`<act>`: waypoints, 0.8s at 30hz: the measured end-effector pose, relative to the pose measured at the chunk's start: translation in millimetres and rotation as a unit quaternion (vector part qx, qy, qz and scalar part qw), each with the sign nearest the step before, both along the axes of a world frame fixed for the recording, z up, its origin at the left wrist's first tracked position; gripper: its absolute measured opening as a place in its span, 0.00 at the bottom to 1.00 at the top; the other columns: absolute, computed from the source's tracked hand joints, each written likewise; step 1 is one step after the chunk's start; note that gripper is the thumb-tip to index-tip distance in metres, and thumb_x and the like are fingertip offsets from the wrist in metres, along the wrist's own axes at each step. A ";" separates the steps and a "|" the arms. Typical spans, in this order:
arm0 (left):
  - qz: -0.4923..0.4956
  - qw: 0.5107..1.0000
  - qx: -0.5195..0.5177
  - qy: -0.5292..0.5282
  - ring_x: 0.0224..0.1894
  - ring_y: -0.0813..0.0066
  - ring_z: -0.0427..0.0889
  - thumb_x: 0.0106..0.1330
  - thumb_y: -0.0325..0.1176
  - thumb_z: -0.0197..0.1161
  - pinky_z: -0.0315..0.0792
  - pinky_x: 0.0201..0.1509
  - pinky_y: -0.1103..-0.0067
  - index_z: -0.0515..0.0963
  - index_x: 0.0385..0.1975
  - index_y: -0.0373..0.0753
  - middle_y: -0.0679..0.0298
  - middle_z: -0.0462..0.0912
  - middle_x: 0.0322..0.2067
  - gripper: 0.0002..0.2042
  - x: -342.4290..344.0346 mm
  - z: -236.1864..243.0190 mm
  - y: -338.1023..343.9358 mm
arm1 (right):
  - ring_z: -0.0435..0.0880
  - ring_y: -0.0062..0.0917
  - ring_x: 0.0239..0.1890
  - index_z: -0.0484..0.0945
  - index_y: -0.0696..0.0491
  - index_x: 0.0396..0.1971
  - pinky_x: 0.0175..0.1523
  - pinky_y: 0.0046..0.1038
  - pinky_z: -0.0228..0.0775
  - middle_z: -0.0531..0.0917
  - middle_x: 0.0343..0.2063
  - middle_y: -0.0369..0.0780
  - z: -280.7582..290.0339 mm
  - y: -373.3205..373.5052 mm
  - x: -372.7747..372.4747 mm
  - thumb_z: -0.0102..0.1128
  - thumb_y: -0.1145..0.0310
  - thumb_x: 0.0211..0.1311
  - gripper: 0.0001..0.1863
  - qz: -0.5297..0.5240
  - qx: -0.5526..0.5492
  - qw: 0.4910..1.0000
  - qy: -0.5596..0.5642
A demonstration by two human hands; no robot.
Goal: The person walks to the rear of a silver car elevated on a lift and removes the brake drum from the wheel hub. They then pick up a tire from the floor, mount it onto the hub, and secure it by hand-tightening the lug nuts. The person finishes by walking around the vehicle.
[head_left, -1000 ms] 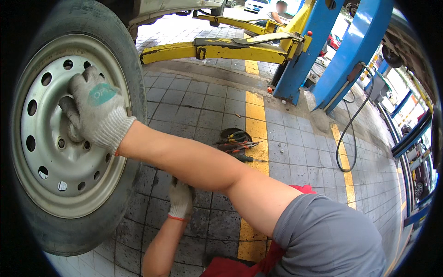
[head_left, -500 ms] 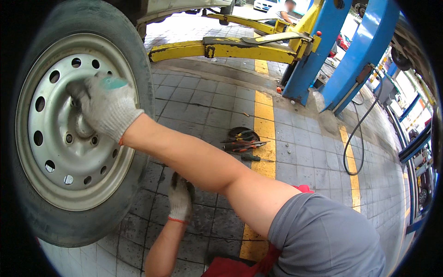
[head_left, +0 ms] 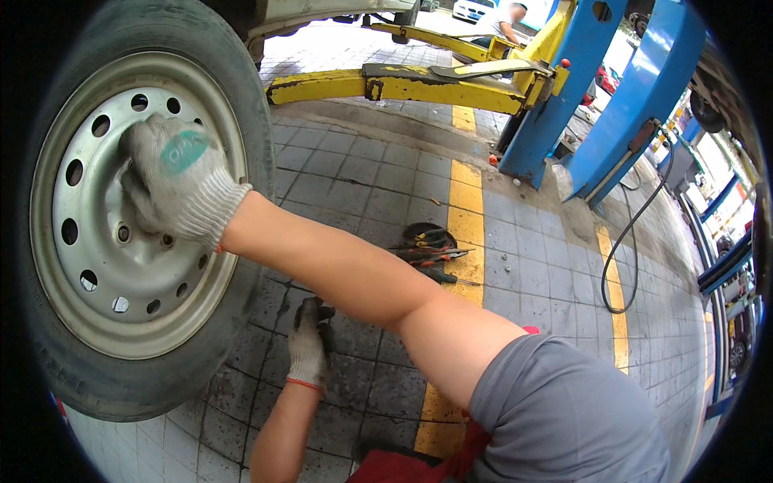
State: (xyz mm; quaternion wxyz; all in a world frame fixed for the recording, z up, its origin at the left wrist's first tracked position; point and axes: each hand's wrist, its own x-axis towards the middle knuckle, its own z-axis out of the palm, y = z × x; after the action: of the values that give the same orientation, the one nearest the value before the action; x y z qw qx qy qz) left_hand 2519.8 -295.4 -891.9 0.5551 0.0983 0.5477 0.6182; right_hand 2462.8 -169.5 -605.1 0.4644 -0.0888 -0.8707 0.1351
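A car wheel (head_left: 161, 282), a silvery steel rim inside a black tyre, stands upright at the left under a raised car body. My right hand (head_left: 173, 173), in a pale knitted glove with a green patch, covers part of the hub. Its fingers curl in against the bolt area, and whatever they grip is hidden behind the glove. Two bolt holes (head_left: 123, 233) show below it. Lower down, right of the tyre and apart from it, my left hand (head_left: 309, 342) wears a similar glove with darkened fingers. Those fingers are curled, with their contents hidden.
Pliers and other hand tools (head_left: 423, 256) lie by a round black dish (head_left: 429, 233) on the tiled floor. A yellow lift arm (head_left: 403, 87) reaches from a blue post (head_left: 555, 97). A black hose (head_left: 634, 249) loops down at right. Another person (head_left: 501, 28) is far back.
My right hand has turned at the hub, showing its green patch more fully. The left hand has shifted slightly, and the whole view has moved a little.
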 end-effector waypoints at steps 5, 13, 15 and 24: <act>0.014 0.999 -0.010 -0.044 0.32 0.76 0.76 0.85 0.48 0.58 0.70 0.34 0.74 0.81 0.61 0.39 0.63 0.87 0.46 0.20 3.4 -2.0 0.4 | 0.91 0.45 0.49 0.79 0.58 0.50 0.57 0.46 0.80 0.88 0.45 0.48 -2.6 -0.3 -2.0 0.62 0.50 0.76 0.23 -0.056 -0.028 0.997 0.044; -0.019 0.996 -0.021 -0.087 0.37 0.67 0.82 0.84 0.46 0.61 0.77 0.39 0.69 0.79 0.62 0.36 0.59 0.85 0.43 0.21 -7.9 -21.9 -3.0 | 0.90 0.41 0.53 0.85 0.55 0.50 0.61 0.47 0.78 0.87 0.48 0.49 28.4 -9.0 27.7 0.54 0.44 0.81 0.27 -0.049 -0.029 0.982 -0.182; -0.027 0.993 -0.009 -0.111 0.38 0.66 0.82 0.84 0.46 0.61 0.78 0.40 0.67 0.79 0.63 0.35 0.59 0.85 0.43 0.21 -8.8 -35.6 2.4 | 0.90 0.41 0.54 0.86 0.55 0.50 0.61 0.48 0.78 0.88 0.49 0.48 13.2 -7.7 17.7 0.53 0.43 0.81 0.28 -0.065 0.013 0.995 -0.079; -0.011 0.996 -0.016 -0.089 0.37 0.65 0.83 0.82 0.47 0.62 0.80 0.39 0.67 0.81 0.59 0.36 0.58 0.85 0.43 0.20 -1.0 -26.7 3.0 | 0.88 0.46 0.52 0.83 0.57 0.44 0.60 0.49 0.78 0.85 0.48 0.50 0.9 4.3 4.3 0.64 0.53 0.72 0.20 -0.028 0.038 0.999 0.023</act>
State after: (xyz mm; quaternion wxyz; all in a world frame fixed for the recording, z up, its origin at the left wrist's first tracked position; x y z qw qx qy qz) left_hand 2518.8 -292.4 -918.6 0.6102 0.0403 0.5047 0.6093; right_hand 2467.1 -165.2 -604.1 0.4906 -0.0924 -0.8617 0.0910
